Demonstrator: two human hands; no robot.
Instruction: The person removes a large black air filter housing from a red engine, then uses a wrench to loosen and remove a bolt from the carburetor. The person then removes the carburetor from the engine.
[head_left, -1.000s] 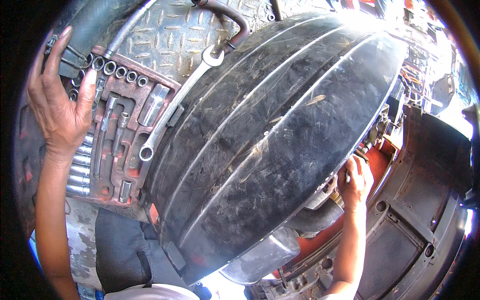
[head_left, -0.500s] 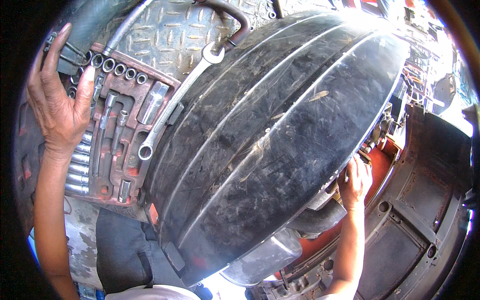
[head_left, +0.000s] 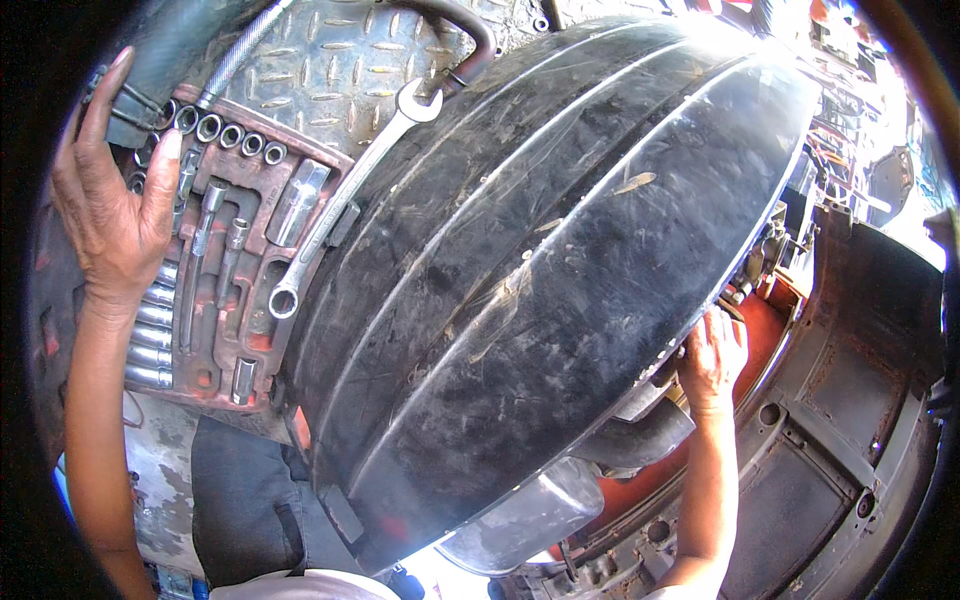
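My left hand (head_left: 115,220) is at the far left with its fingers spread, over the edge of a reddish socket set case (head_left: 215,270). Nothing shows in its grip. Sockets, extension bars and other chrome pieces lie in the case. A combination wrench (head_left: 350,195) rests across the case's right side and against a large black ridged curved cover (head_left: 520,270). Beyond the cover's right edge, my right hand (head_left: 715,360) reaches into the gap beside dark mechanical parts. Its fingers are curled, and their tips are hidden, so what they grip cannot be made out.
Diamond-pattern metal plate (head_left: 330,65) lies behind the case, with a bent dark pipe (head_left: 470,30) on it. A black duct (head_left: 645,435) and a grey rounded container (head_left: 530,510) sit under the cover's edge. A dark panel frame (head_left: 800,480) fills the right.
The view has shifted slightly, so the case and wrench appear a little further left. Both hands keep nearly the same places and poses.
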